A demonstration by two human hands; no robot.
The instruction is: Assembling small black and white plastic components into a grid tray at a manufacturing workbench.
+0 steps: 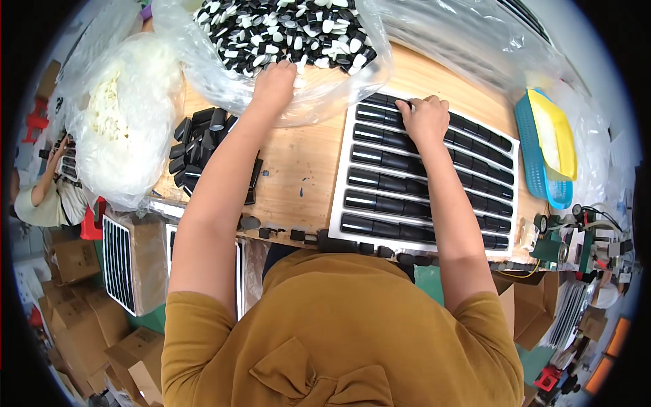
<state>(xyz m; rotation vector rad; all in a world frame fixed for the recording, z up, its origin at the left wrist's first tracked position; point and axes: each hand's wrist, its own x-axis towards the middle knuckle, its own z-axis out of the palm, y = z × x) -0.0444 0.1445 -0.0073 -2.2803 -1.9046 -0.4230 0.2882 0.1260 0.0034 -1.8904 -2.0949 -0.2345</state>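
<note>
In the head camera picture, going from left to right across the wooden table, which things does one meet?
Clear bag of white pieces → pile of loose black caps → left hand → right hand on the white tray of black tubes → blue and yellow baskets.

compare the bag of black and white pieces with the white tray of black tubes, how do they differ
The clear bag holds a loose, jumbled heap of small black and white pieces; the white tray holds long black tubes in neat rows. The bag is soft and crumpled; the tray is flat and rigid. The left hand reaches into the bag; the right hand rests on the tray. Both sit on the wooden table.
</note>
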